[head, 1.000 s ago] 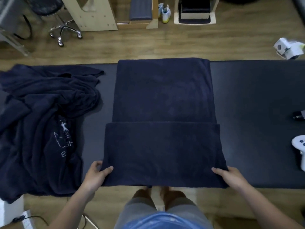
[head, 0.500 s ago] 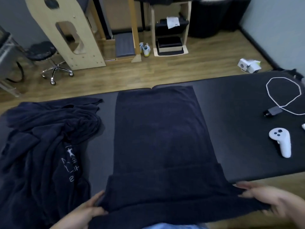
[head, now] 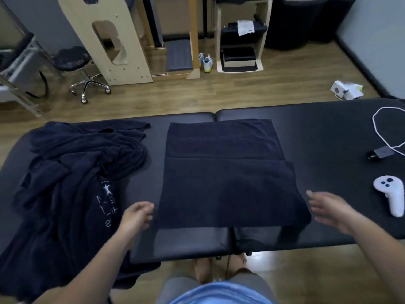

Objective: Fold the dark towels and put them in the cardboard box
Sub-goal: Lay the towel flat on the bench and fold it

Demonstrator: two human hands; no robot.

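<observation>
You're mid-fold: the dark towel (head: 225, 189) lies part-folded between your fingers (head: 146, 207). Your left hand (head: 137, 217) and right hand (head: 326, 208) hover loose, gripping nothing. The next fold calls for pinching its near corners.

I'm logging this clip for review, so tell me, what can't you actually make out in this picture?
Cardboard box: nowhere in the head view, beyond the frame.
Pile of dark towels: folds hide how many; the frame's left edge crops it.
White print on the pile: creased, unreadable.
Right hand: motion-blurred; contact with the folded towel unclear.
</observation>
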